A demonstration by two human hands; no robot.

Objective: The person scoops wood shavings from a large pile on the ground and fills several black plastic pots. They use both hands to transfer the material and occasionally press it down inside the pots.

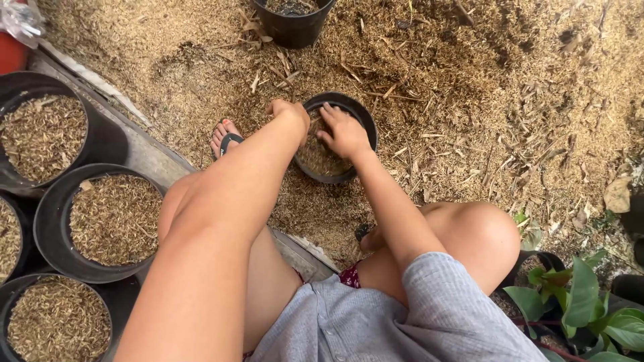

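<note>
Filled pots, loose husk and a green plant around the work spot

Four black pots (pixel 111 214) full of husk stand close together at the left, beside a grey concrete edge (pixel 144 154). A fifth black pot (pixel 293 19) sits at the top, cut by the frame. Dry husk (pixel 483 100) covers the ground, with a dead leaf (pixel 617 194) at the right. A leafy plant (pixel 590 305) grows in a dark pot at the lower right. A red container (pixel 10 50) with clear plastic shows in the top-left corner.

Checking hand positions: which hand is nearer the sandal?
Left. The left hand is at the pot's left rim, nearer the sandal; the right hand is inside the pot.
</note>
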